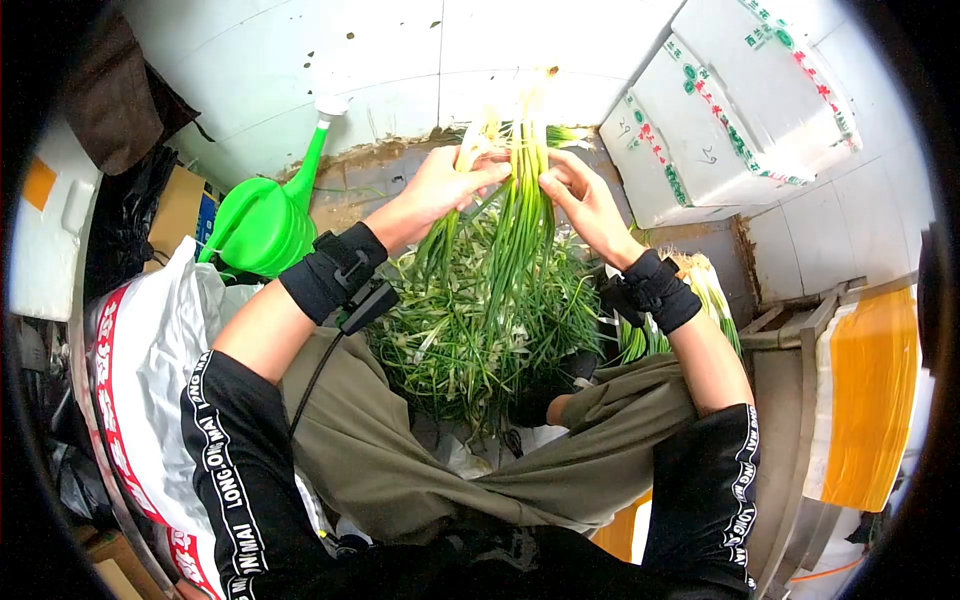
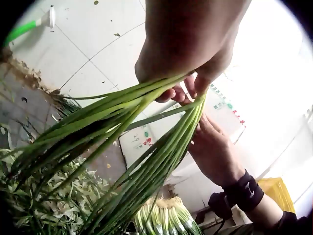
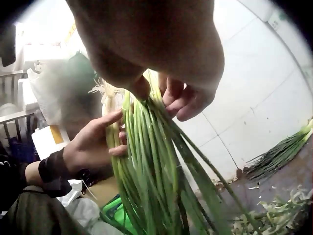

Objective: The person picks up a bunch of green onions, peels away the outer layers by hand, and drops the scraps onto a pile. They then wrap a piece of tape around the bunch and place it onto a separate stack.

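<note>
- Gripping onions (image 1: pixel 530 195) at 12 o'clock, in curled fingers of left hand (image 1: pixel 445 190) and right hand (image 1: pixel 588 203).
- Dangling leaves-down over green heap (image 1: pixel 440 345).
- Showing watering can (image 1: pixel 262 228) at 10 o'clock, boxes (image 1: pixel 695 140) at 2 o'clock.

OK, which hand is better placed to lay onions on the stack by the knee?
Probably the right hand: it holds onions, and the stack lies on that side, close beside its wrist. The left hand holds some too, but would have to reach across.
</note>
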Demonstrator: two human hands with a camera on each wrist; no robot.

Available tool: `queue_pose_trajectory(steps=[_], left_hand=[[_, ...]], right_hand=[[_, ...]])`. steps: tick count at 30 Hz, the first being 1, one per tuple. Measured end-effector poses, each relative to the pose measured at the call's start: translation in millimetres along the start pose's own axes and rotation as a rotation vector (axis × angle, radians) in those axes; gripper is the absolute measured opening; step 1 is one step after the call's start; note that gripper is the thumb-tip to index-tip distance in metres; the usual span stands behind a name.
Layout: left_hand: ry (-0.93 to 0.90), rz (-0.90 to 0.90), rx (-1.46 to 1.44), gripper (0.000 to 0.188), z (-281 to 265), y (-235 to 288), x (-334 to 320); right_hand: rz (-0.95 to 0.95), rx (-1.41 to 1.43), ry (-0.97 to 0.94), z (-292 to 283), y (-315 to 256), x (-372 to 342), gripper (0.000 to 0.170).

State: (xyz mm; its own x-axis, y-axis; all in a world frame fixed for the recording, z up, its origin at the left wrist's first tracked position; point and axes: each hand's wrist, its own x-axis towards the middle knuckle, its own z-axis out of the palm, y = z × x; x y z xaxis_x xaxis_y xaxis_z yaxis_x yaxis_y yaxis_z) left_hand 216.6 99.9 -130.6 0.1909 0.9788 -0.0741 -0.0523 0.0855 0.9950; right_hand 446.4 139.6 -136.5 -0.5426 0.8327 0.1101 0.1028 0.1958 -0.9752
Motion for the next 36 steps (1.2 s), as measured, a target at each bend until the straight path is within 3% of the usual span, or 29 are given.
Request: queue_pose_trajectory(steps=[2, 6, 8, 10, 12, 15, 21, 27, 29, 30, 32, 36], left_hand=[[-0.013, 0.013, 0.014, 0.034, 1.7, 4.7, -1.7], [-0.040, 0.016, 0.014, 0.042, 1.1, -0.1, 1.1], [-0.011, 0.019, -0.032, 0.044, 3.1, 0.3, -0.4], [0.011, 0.005, -0.017, 0.043, 5.8, 3.4, -2.4], [0.032, -0.009, -0.003, 0.042, 8.1, 6.6, -4.2], [0.040, -0.020, 0.033, 0.039, 10.9, 8.5, -6.3], [0.030, -0.006, 0.012, 0.038, 6.9, 0.1, -4.7], [0.235, 0.106, 0.050, 0.046, 11.9, -9.9, 0.0], [0.090, -0.036, 0.183, 0.046, 2.1, -9.4, 4.1], [0.091, -0.036, 0.183, 0.046, 2.6, -5.5, 2.8], [0.026, -0.014, 0.158, 0.068, 3.8, 2.2, 0.6], [-0.043, 0.029, 0.056, 0.068, 4.9, -5.6, 0.3]], right_hand=[[-0.021, -0.011, 0.042, 2.9, 0.9, 0.1, 0.035], [-0.243, -0.201, 0.200, 21.9, -14.6, -4.2, 0.025], [-0.294, -0.460, 0.201, 25.1, -16.6, -4.9, 0.019], [-0.258, -0.445, 0.196, 26.6, -19.1, -3.2, 0.019], [-0.385, -0.614, 0.219, 25.7, -20.9, -1.5, 0.027], [-0.346, -0.696, 0.200, 25.5, -22.3, -1.0, 0.031], [-0.320, -0.646, 0.195, 26.5, -17.2, 0.8, 0.028], [-0.251, -0.457, 0.143, 25.3, -14.3, 1.8, 0.018], [-0.240, -0.394, 0.143, 25.4, -11.5, 1.7, 0.017], [-0.228, -0.332, 0.146, 25.2, -10.2, 1.8, 0.017], [-0.226, -0.253, 0.109, 22.6, -7.5, 3.7, 0.016], [-0.164, -0.238, -0.042, 6.4, -18.2, 8.3, 0.011]])
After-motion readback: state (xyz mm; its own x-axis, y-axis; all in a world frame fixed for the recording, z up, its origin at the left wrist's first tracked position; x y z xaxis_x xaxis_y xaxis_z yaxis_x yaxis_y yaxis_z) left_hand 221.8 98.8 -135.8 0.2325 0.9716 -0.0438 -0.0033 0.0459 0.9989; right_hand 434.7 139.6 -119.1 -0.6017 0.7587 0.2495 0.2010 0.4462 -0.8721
